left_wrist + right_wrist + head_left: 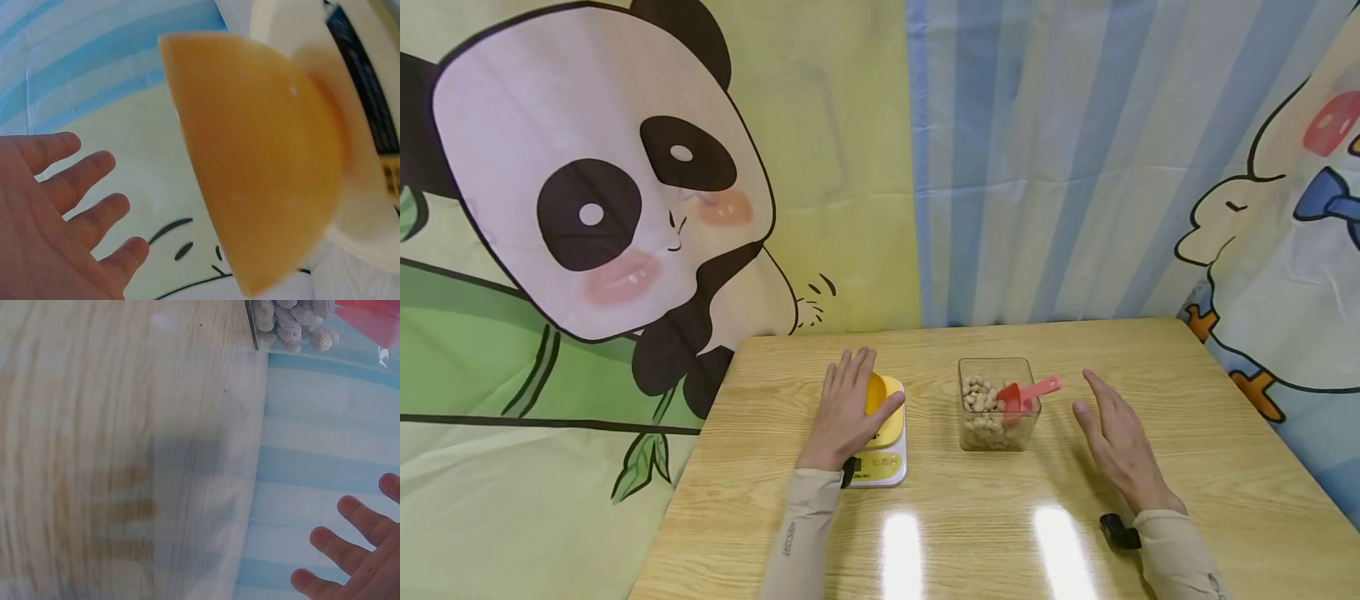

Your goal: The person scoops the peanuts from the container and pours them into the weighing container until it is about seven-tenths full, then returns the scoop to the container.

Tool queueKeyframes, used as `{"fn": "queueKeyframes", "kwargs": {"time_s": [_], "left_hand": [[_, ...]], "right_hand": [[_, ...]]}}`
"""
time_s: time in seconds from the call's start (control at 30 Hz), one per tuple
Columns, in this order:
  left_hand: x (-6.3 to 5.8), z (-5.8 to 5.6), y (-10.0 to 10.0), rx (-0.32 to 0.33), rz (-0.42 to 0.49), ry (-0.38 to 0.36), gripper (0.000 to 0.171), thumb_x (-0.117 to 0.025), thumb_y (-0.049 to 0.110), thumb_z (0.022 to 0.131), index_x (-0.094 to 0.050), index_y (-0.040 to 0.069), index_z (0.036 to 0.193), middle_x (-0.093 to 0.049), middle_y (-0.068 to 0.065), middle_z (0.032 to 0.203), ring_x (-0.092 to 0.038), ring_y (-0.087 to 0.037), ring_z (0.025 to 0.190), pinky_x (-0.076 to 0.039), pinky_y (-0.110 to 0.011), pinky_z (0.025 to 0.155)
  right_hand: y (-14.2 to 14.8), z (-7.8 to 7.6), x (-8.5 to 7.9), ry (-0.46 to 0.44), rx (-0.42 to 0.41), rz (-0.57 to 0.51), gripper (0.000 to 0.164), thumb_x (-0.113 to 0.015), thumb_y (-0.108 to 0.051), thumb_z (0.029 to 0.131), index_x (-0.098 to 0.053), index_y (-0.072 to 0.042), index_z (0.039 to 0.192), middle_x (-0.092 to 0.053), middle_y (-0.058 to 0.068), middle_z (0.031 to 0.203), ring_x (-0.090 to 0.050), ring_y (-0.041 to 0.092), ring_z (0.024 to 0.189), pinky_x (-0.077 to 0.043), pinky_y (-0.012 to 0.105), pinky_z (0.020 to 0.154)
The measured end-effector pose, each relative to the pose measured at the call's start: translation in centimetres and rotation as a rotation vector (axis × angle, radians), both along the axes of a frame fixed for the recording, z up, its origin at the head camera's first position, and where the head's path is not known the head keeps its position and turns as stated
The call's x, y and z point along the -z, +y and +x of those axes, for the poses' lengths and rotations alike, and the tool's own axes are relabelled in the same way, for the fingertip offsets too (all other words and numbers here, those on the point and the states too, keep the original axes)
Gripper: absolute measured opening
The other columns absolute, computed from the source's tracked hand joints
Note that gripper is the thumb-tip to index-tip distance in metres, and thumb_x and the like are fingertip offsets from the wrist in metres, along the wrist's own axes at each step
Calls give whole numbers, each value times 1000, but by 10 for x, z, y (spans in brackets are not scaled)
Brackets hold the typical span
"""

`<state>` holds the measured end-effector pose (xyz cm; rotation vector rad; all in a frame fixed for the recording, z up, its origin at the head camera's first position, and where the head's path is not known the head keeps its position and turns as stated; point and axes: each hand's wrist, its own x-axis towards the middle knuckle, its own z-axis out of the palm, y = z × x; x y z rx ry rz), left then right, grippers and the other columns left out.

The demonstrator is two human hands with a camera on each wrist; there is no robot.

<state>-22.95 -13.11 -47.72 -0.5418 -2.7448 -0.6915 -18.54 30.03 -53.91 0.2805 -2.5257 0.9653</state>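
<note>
A yellow bowl [256, 156] sits on a white and yellow kitchen scale [880, 468]. Over the scale's left side is my left hand [848, 412], its fingers extended and spread beside the bowl, hiding much of it in the head view. In the left wrist view, a gap separates those fingers from the bowl's rim. A clear square container [996, 437] of peanuts [979, 394] stands to the right of the scale. In it leans a red scoop [1013, 398] with a pink handle pointing right. Beyond that handle, my right hand [1123, 446] hovers with straight fingers, holding nothing.
The wooden table [970, 517] reaches back to a fabric backdrop [842, 167] printed with a panda and blue stripes. Black wrist cameras sit at both wrists. Bright light reflections lie on the table's front part.
</note>
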Motion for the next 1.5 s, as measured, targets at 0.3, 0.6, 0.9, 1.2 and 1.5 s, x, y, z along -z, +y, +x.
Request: {"fn": "queueKeyframes", "kwargs": {"time_s": [0.3, 0.6, 0.9, 1.2, 1.5], "left_hand": [[-3, -9, 25, 96, -13, 35, 93, -39, 76, 95, -19, 16, 164, -25, -5, 167, -11, -27, 155, -3, -47, 126], [4, -16, 51, 161, -36, 34, 92, -37, 78, 95, -14, 22, 164, -26, -3, 166, -14, -27, 155, -5, -46, 126], [16, -27, 76, 235, -16, -44, 96, -35, 80, 93, -20, 17, 164, -26, -2, 167, -15, -24, 155, -7, -47, 126], [24, -33, 96, 256, -26, -122, 104, -35, 87, 87, -14, 21, 165, -23, -1, 168, -16, -18, 154, -7, -44, 127], [28, -34, 109, 278, -22, -152, 114, -39, 92, 80, -7, 23, 165, -24, 4, 167, -19, -18, 154, -8, -42, 127]], "right_hand": [[3, 3, 1, -9, -5, -29, 60, -48, -24, 108, -24, -23, 163, -34, 23, 159, -31, 53, 141, -23, 71, 113], [4, 5, 2, -22, -13, -39, 58, -47, -23, 109, -26, -17, 163, -33, 22, 160, -31, 52, 141, -23, 70, 113], [4, 6, 4, -26, -25, -51, 58, -47, -22, 109, -26, -18, 163, -33, 22, 160, -31, 52, 142, -22, 71, 113], [3, 9, 6, -51, -55, -64, 60, -52, -23, 107, -28, -20, 162, -33, 18, 161, -31, 49, 143, -23, 72, 112], [7, 5, -1, -84, -131, -85, 64, -54, -21, 106, -25, -28, 162, -29, 10, 164, -26, 42, 148, -22, 72, 113]]}}
